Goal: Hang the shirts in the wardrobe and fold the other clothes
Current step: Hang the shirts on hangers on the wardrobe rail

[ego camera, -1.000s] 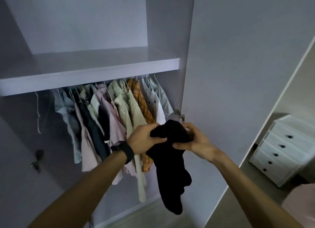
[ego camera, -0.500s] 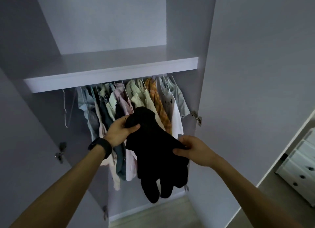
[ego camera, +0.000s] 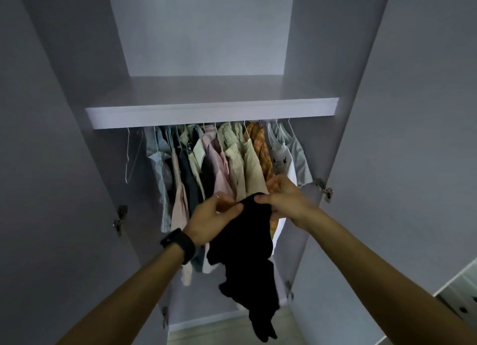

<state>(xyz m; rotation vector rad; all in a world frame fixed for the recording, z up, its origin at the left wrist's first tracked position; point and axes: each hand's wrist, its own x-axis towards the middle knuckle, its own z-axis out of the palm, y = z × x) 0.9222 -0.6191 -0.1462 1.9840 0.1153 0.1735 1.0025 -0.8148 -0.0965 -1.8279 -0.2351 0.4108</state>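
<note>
- The left hand has its fingers curled in and its thumb pressed against them, pinching the top edge of the black garment from the left.
- The right hand pinches the same top edge from the right, thumb over the cloth and fingers bent behind it; the two thumbs are close together.
- The black garment hangs crumpled from both sets of fingertips, its lower end well below the hands, in front of the open wardrobe.
- Behind the fingers is a row of hanging shirts. The orange plaid shirt is just behind the right fingers; I cannot tell whether they touch it.
- The shelf runs across well above the fingers.
- An empty white hanger hangs far left of the left fingers.
- A black watch sits on the left wrist.
- A metal hinge is to the right of the right fingers.
- A white chest of drawers stands well apart, low on the right.
</note>
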